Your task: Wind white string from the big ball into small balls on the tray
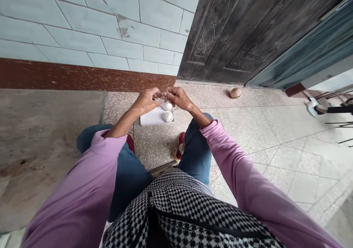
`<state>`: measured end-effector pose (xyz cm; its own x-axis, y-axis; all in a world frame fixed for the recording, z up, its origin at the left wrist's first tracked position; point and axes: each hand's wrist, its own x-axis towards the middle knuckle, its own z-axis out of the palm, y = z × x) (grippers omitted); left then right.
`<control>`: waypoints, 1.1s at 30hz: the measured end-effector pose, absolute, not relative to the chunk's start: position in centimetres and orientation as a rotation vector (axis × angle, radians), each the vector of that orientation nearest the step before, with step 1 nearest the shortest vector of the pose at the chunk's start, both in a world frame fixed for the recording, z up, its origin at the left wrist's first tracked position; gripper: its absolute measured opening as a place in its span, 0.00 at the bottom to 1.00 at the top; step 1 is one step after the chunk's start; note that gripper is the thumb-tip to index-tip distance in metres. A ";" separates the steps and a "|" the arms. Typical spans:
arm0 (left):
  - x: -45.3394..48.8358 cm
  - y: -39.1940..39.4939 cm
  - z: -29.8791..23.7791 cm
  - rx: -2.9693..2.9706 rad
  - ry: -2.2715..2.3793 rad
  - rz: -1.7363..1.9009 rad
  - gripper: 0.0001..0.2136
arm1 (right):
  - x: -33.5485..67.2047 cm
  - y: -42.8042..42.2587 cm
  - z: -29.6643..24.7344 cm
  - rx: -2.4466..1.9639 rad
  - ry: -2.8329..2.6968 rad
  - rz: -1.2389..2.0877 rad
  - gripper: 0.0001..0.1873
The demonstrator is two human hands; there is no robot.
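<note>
- My left hand (145, 101) and my right hand (178, 97) were raised close together, both closed, with the fingertips (163, 94) pinching a small silvery piece (158, 100) between them; it was too small to make out clearly.
- Just below my hands, 2 silvery round lumps (167, 112) sat side by side toward the right edge of a white tray (150, 118). The upper lump was almost touching my right hand.
- The white tray seemed to lie on the speckled stone floor (154, 154), beyond my red shoes (179, 146) and between my knees.
- My arms were in pink sleeves (248, 167), and my blue jeans (129, 178) showed on both sides of a black-and-white checked cloth (187, 211) across my lap.
- Well to the right of the white tray, a brown oval object (236, 92) lay on the floor near the foot of a dark metal door (234, 31).
- Behind the white tray ran a red-brown skirting band (82, 77), with pale blue tiles (82, 31) above it.
- At the far right edge, thin black metal rods (339, 124) stood beside a white shoe (313, 108).
</note>
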<state>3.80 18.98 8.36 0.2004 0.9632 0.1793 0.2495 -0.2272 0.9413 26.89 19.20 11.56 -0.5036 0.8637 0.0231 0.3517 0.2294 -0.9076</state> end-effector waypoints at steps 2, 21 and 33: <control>3.9 17.6 8.8 1.594 1.072 0.963 0.17 | 27.1 19.3 11.3 -1.143 -1.946 1.239 0.28; -0.8 15.2 10.2 1.027 1.074 1.420 0.33 | 23.8 20.9 7.6 -0.850 -1.809 1.430 0.22; 3.5 16.7 7.3 1.241 1.218 1.092 0.24 | 26.3 20.0 10.9 -0.988 -2.309 0.926 0.24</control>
